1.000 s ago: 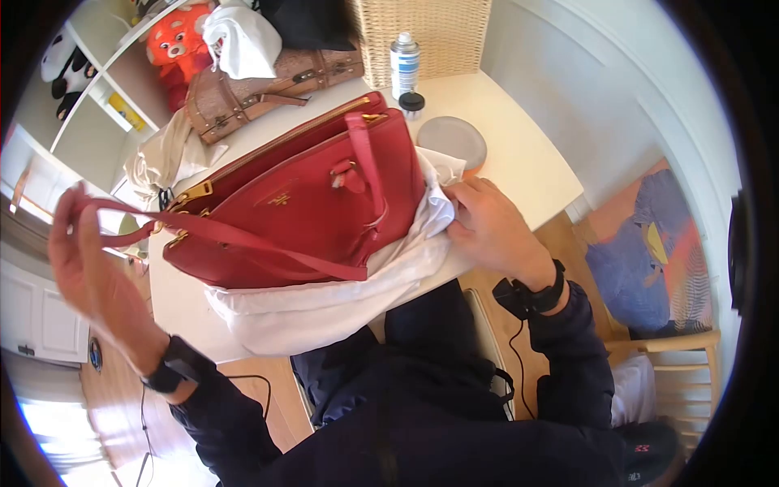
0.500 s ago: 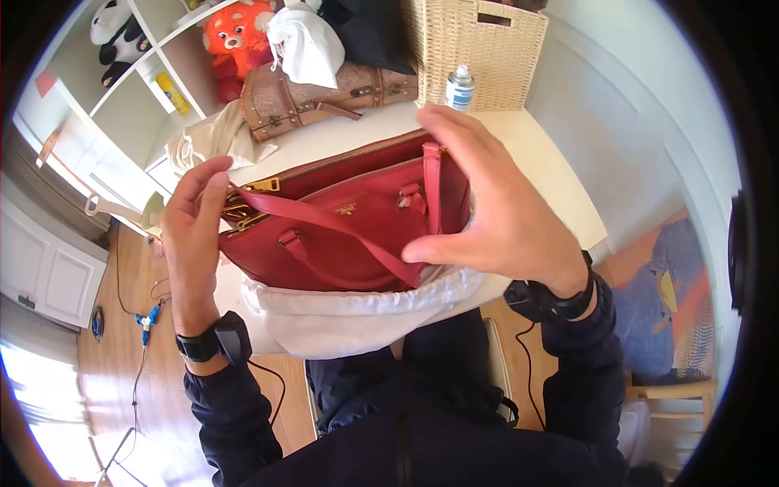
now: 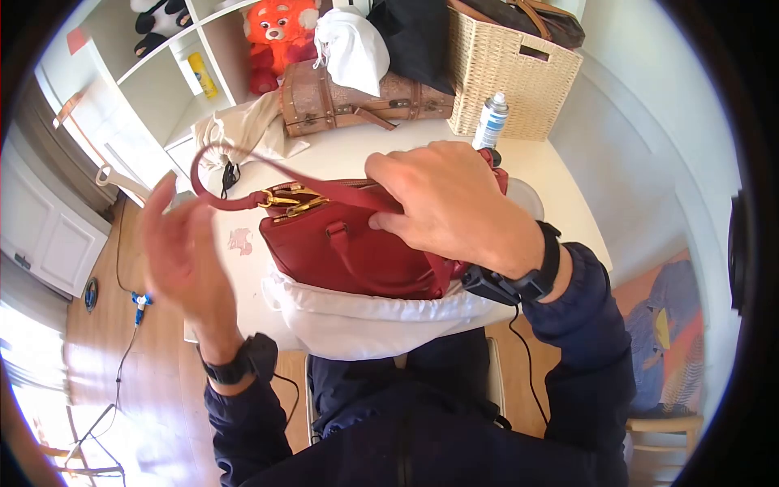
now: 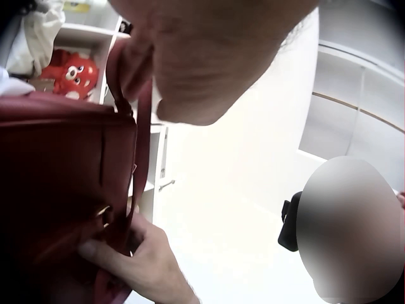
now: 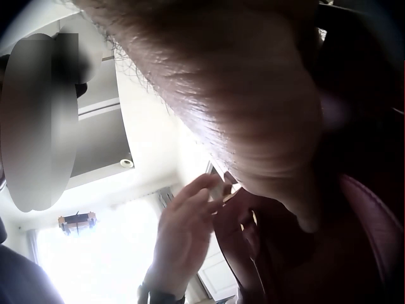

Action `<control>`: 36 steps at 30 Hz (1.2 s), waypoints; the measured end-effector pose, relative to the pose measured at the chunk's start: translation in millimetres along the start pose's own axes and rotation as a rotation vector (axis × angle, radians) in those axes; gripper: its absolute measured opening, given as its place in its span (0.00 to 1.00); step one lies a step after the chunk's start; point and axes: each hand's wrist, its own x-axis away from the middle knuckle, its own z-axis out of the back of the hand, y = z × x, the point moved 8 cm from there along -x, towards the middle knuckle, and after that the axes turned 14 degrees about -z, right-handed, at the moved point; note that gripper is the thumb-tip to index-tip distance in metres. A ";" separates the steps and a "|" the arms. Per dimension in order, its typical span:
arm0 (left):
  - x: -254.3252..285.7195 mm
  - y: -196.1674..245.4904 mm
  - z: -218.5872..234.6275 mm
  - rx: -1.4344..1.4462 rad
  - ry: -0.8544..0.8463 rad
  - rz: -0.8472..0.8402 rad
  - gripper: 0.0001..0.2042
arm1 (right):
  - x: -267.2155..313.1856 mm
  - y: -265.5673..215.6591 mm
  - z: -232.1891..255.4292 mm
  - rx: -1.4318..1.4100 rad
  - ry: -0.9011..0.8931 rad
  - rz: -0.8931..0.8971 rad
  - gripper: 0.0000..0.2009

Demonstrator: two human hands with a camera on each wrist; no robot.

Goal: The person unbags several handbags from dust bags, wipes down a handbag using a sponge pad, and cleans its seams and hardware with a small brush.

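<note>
A red leather handbag lies on the table, its lower part inside a white cloth bag. My right hand is over the handbag and pinches its red strap between thumb and fingers. Left of that hand the strap rises in a loop and comes down to a gold ring at the handbag's left end. Beside the loop, my left hand is raised and blurred, fingers loosely extended. In the left wrist view the right thumb lies against the handbag's red side.
Behind the handbag on the white table are a brown trunk, a beige cloth pouch, a wicker basket and a spray can. Cube shelves with plush toys stand at the back left.
My right hand has gone from the white bag's right edge, through an open pose above the handbag, to the strap. The strap now loops upward. My left hand has moved rightward overall.
</note>
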 end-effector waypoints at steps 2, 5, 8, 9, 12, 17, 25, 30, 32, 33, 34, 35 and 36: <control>17.3 -8.4 35.9 0.027 0.176 0.009 0.20 | 3.9 -2.5 2.8 0.009 0.057 0.005 0.16; 60.0 -40.0 35.4 0.114 -0.039 0.295 0.24 | 3.1 -2.9 3.9 0.000 0.078 0.018 0.17; 107.0 -45.5 1.2 0.117 -0.348 0.379 0.31 | 0.7 -4.3 7.0 -0.001 0.060 0.005 0.18; 114.1 -41.8 -5.9 0.130 -0.436 0.401 0.32 | -0.4 -2.3 8.6 0.002 0.035 -0.027 0.18; 115.5 -33.9 -14.3 0.098 -0.557 0.466 0.33 | 0.1 5.7 21.5 -0.008 0.050 -0.048 0.18; 123.5 -52.2 -4.8 0.128 -0.484 0.520 0.27 | 2.6 25.4 56.6 0.005 0.129 -0.064 0.22; 141.1 -64.9 6.8 0.044 -0.441 0.646 0.15 | -2.0 65.2 107.6 -0.643 0.207 -0.188 0.24; 119.1 -38.5 19.0 -0.102 -0.682 0.458 0.09 | -22.4 71.7 139.5 -0.659 0.411 -0.213 0.20; 116.8 -39.6 30.9 -0.140 -0.677 0.419 0.08 | -33.2 72.9 154.2 -0.492 0.458 -0.220 0.22; 113.4 -40.7 40.1 -0.261 -0.677 0.389 0.07 | -36.7 69.3 159.7 -0.401 0.519 -0.223 0.23; 109.3 -41.1 49.2 -0.382 -0.675 0.359 0.07 | -40.4 63.0 158.6 -0.397 0.523 -0.233 0.23; 106.7 -42.3 56.1 -0.439 -0.680 0.367 0.07 | -42.5 42.4 160.0 -0.394 0.565 -0.096 0.22; 105.5 -44.0 58.7 -0.435 -0.687 0.364 0.07 | -41.8 29.2 162.0 -0.391 0.604 0.044 0.22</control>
